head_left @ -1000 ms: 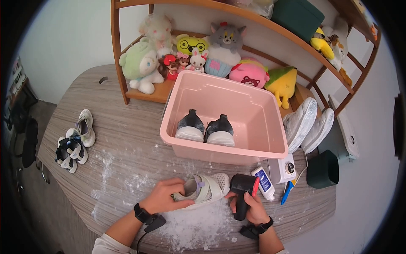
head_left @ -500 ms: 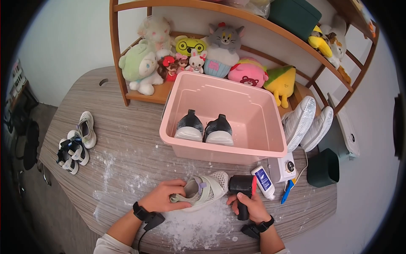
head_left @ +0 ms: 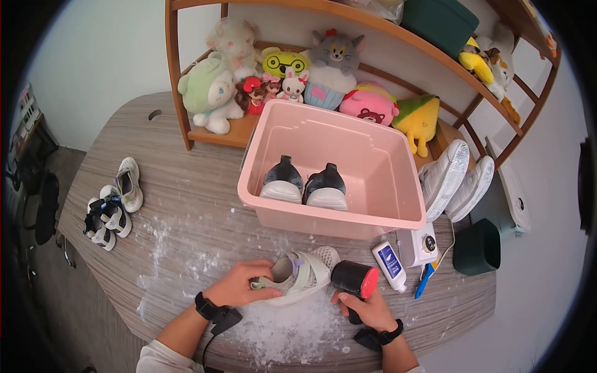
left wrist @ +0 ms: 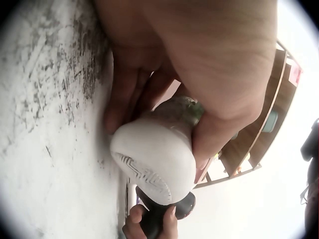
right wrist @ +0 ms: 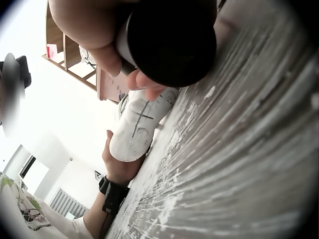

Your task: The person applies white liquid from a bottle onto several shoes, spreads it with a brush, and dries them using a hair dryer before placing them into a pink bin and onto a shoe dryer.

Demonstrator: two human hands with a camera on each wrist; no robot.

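In the head view my left hand grips the heel of a pale mesh child's shoe, fingers at the collar. The left wrist view shows the shoe's white heel between fingers and thumb. Its sole, with dark groove lines, faces the right wrist camera. My right hand holds a black pistol-shaped hair dryer by its handle. The dryer's red end points up and to the right, and its barrel is close beside the shoe's toe. White powder lies on the table under the shoe.
A pink bin with two dark shoes stands ahead. Right of it are a white bottle, a blue-handled brush, white shoes and a dark green bin. Small shoes sit at left; a toy shelf stands behind.
My right hand has turned the hair dryer so its red end shows round and more toward the camera. The left hand keeps its hold on the shoe, with the shoe shifted slightly.
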